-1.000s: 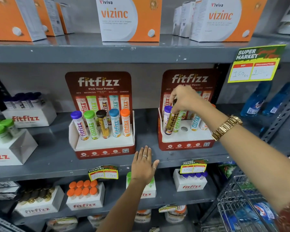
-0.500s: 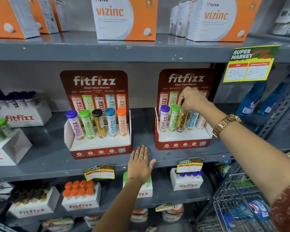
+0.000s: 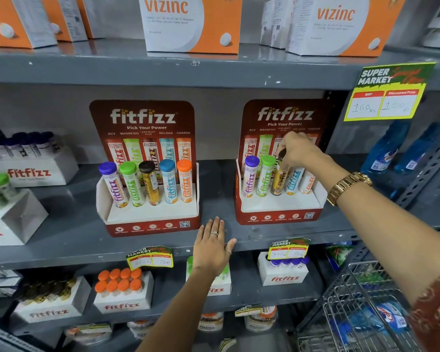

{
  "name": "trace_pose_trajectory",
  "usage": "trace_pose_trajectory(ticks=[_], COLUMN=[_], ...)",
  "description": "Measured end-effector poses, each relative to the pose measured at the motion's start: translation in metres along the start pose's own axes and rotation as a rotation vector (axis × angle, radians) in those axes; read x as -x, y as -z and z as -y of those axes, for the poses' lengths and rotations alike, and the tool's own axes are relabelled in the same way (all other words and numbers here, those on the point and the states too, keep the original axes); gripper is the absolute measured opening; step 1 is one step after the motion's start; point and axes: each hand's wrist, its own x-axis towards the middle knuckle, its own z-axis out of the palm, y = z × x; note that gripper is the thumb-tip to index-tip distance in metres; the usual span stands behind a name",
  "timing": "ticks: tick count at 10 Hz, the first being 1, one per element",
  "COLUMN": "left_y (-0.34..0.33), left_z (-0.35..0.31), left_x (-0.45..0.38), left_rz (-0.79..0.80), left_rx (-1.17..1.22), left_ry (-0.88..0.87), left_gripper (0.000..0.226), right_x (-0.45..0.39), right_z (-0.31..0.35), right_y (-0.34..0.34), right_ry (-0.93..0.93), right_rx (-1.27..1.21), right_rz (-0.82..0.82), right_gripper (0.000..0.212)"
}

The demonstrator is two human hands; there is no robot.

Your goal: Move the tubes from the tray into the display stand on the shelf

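Brown-capped tube goes into the right-hand display stand (image 3: pixel 277 212)

The right hand (image 3: pixel 299 151) pinches the tube (image 3: pixel 280 179) by its cap, long axis near upright, in the middle slot; the left hand (image 3: pixel 211 247) lies flat and empty on the shelf (image 3: pixel 61 240) edge.

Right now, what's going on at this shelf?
A person is stocking the right fitfizz display stand. The right hand grips the cap of the dark yellow tube, set in the middle slot between the green and blue tubes. The left hand lies flat on the shelf edge, holding nothing.
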Motion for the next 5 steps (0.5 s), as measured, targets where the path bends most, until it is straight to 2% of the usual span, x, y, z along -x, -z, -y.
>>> trace_pose_trajectory(ticks=[2, 3, 4, 5], left_y=[-0.001, 0.0, 0.002, 0.002], left_z=[0.0, 0.0, 0.0, -0.002], left_x=[0.0, 0.0, 0.001, -0.001], left_rz=[0.007, 0.015, 0.02, 0.041], left_rx=[-0.007, 0.015, 0.014, 0.024], left_ry=[0.002, 0.009, 0.009, -0.004], left_gripper=[0.067, 0.067, 0.068, 0.067], right_x=[-0.006, -0.005, -0.006, -0.01], right_z=[0.003, -0.001, -0.005, -0.006], right_y=[-0.007, -0.013, -0.018, -0.023], right_ry=[0.01, 0.012, 0.007, -0.013], right_rx=[0.013, 0.061, 0.062, 0.019], right_rz=[-0.03, 0.009, -0.006, -0.056], right_gripper=[0.056, 0.029, 0.021, 0.022])
